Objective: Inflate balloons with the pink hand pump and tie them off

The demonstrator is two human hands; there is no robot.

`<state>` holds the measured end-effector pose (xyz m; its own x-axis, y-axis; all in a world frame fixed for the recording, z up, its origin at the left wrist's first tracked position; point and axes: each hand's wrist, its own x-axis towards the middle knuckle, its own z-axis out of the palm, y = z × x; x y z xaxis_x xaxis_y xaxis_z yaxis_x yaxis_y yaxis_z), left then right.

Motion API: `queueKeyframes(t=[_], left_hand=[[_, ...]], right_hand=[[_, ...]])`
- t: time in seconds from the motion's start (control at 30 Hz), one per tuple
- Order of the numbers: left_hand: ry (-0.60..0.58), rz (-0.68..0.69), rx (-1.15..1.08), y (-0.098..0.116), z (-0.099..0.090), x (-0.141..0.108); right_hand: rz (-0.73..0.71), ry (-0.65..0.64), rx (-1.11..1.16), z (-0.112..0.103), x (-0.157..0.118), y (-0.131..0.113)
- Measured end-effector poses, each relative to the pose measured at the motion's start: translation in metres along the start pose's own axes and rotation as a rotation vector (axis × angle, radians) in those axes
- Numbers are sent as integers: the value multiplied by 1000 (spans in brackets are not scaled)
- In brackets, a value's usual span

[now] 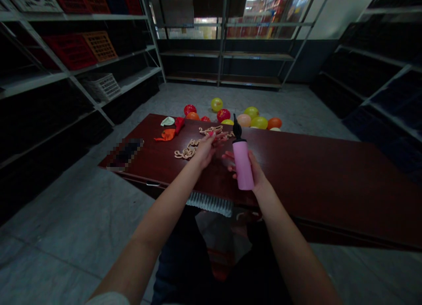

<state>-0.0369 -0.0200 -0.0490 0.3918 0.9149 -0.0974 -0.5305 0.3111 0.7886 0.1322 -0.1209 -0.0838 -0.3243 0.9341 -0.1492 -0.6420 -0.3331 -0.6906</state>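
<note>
My right hand (258, 171) is wrapped around a pink hand-held balloon pump (244, 166), upright with its black nozzle (237, 128) pointing up. My left hand (207, 150) reaches over the table just left of the pump, its fingers stretched out and apart. A small red bit (211, 133) shows by its knuckles; whether the hand touches it I cannot tell. Beneath and beside that hand lie beige curled loops (187, 152), partly hidden by it. Farther left on the table are a limp orange balloon (167, 134), a red one (179, 125) and a pale one (168, 121).
A dark reddish-brown table (310, 173) stretches before me, with a blurred-out dark flat object (125, 154) at its left end. Several inflated balloons (223, 115) lie on the floor beyond. Shelves with crates (70, 50) stand left; more racks (253, 55) stand behind and right.
</note>
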Motion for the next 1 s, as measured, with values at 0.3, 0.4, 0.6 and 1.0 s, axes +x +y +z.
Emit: queueKeyframes(t=[0.3, 0.4, 0.6, 1.0], left_hand=[[194, 49, -221, 35, 3, 17], [181, 37, -264, 33, 2, 20], [197, 20, -300, 29, 2, 21], [169, 32, -126, 17, 2, 16]], right_hand=[[196, -216, -124, 10, -13, 8], [249, -220, -155, 12, -15, 10], [225, -192, -169, 9, -13, 13], [188, -173, -144, 8, -11, 15]])
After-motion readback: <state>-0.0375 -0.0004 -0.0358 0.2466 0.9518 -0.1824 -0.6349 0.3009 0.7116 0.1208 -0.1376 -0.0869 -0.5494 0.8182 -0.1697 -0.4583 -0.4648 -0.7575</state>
